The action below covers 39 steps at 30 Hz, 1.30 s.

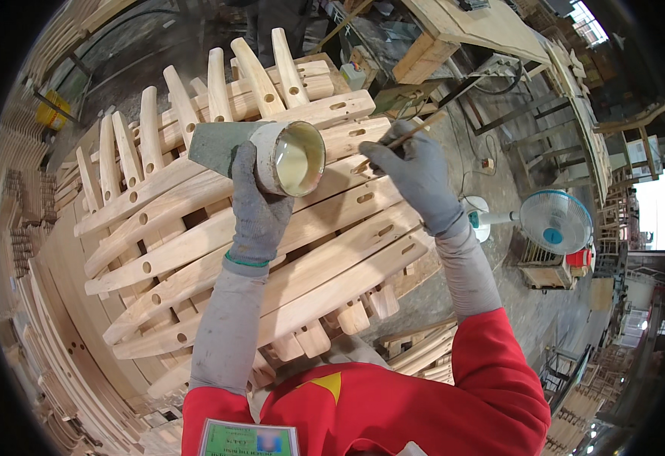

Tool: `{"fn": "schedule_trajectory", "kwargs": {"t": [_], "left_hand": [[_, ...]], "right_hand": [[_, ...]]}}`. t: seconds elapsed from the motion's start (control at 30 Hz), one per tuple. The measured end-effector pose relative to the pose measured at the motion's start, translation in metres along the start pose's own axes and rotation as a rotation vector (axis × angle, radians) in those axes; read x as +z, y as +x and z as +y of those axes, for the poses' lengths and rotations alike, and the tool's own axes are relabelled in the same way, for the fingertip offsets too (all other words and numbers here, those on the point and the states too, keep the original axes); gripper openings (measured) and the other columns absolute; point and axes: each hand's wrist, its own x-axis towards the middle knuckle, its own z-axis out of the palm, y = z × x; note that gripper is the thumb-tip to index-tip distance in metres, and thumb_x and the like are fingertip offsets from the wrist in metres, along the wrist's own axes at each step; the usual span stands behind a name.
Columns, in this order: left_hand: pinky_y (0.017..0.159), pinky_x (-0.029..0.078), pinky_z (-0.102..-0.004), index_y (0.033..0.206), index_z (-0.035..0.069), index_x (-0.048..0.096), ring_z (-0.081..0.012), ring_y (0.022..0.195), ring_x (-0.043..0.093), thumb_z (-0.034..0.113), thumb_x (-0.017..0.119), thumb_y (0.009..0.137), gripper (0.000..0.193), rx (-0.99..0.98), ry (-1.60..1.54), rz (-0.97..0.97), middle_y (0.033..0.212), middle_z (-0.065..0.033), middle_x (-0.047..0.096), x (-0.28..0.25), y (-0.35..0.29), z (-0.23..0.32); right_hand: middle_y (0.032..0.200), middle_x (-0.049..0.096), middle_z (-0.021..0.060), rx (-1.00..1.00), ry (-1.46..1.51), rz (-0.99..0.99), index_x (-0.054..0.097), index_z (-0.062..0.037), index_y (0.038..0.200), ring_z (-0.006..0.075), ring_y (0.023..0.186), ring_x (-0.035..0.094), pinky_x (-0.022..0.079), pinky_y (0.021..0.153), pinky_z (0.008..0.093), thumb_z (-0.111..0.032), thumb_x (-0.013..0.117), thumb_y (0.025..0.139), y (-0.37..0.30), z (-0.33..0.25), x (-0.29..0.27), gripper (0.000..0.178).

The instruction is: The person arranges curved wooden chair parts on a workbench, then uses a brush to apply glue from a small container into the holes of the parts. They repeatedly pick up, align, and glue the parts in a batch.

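My left hand [260,209], in a grey knit glove, is closed around a whitish cup [271,156] tilted to the right. Pale cream liquid [294,161] shows inside it. A grey-green tapering piece [222,144] sticks out leftward from the cup; what it is I cannot make out. My gloved right hand [412,171] pinches a thin wooden stick [423,128]. Its lower tip is by a slot in one of the pale wooden slats [366,197]. Those slats, with slotted ends and round holes, lie side by side beneath both hands.
Upright curved wooden pieces [214,87] stand along the pile's far side. To the right are a white fan [554,222] and a wooden workbench [469,34]. More stacked wooden parts [59,327] lie at the left. A cable [492,152] trails on the floor.
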Motion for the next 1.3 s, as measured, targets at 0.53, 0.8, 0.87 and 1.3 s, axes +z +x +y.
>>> {"fn": "schedule_trajectory", "kwargs": {"t": [0.53,0.8,0.87,1.3], "left_hand": [[0.1,0.039,-0.037,0.124,0.014,0.05,-0.0193,0.115,0.049,0.043,0.044,0.091,0.044,0.122,0.313,0.053,0.122,-0.0025,0.054,0.015,-0.024,-0.003],[0.099,0.04,-0.037,0.124,0.011,0.047,-0.0199,0.113,0.049,0.038,0.049,0.09,0.044,0.259,0.296,0.1,0.121,-0.0045,0.052,0.009,-0.027,-0.002],[0.099,0.039,-0.0368,0.125,0.01,0.045,-0.0199,0.114,0.048,0.037,0.047,0.092,0.043,0.239,0.274,0.039,0.123,-0.0049,0.051,0.011,-0.028,-0.002],[0.098,0.041,-0.0355,0.13,0.008,0.037,-0.0219,0.115,0.048,0.018,0.059,0.085,0.051,0.124,-0.036,-0.129,0.125,-0.0081,0.048,0.013,-0.025,-0.007]], "right_hand": [[0.091,0.067,0.0113,-0.216,0.424,0.193,0.061,0.0015,0.095,0.0135,0.082,0.064,0.052,0.07,0.0242,0.0,0.07,0.078,-0.068,-0.026,0.021,0.019],[0.105,0.063,0.0205,-0.254,0.591,0.063,0.061,0.0023,0.094,0.0237,0.092,0.064,0.053,0.08,0.0335,0.012,0.06,0.076,-0.112,-0.031,0.028,0.021],[0.106,0.061,0.0228,-0.256,0.753,0.107,0.058,0.0044,0.096,0.0268,0.095,0.062,0.052,0.084,0.0357,0.015,0.057,0.076,-0.108,-0.024,0.029,0.023],[0.097,0.061,0.0219,-0.015,1.075,0.371,0.052,0.0053,0.097,0.0266,0.089,0.064,0.056,0.078,0.0389,0.007,0.051,0.085,-0.105,-0.016,0.042,0.013]]}}
